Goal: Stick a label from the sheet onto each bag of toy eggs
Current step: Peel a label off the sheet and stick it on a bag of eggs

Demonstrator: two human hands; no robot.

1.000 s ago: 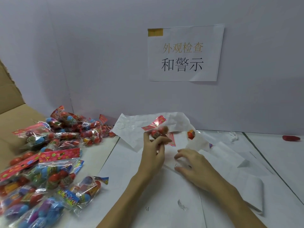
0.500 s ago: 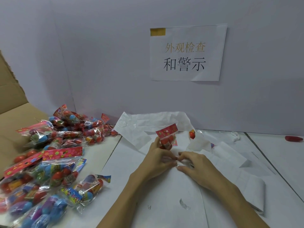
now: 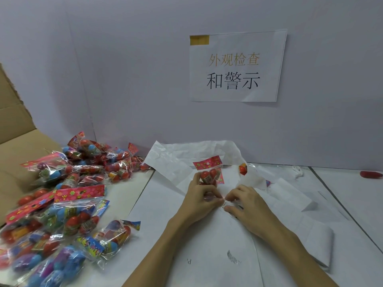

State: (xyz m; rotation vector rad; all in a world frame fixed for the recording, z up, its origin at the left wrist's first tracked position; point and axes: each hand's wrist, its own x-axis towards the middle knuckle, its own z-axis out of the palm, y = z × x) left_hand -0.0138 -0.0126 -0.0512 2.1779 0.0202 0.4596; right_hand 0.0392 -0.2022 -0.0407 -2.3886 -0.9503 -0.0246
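Here, bag (image 3: 209,172) in left hand (image 3: 200,198).

A paper sign (image 3: 237,66) hangs on the pale wall (image 3: 124,69) behind the white table (image 3: 352,193).

Person, head view: two bare forearms are showing from the lower edge of the frame. No sleeve, glove, watch or ring is showing on either. Left hand (image 3: 200,196) and right hand (image 3: 246,204) are both showing uncovered fingers, nails short and plain. Nothing else of the body is showing.
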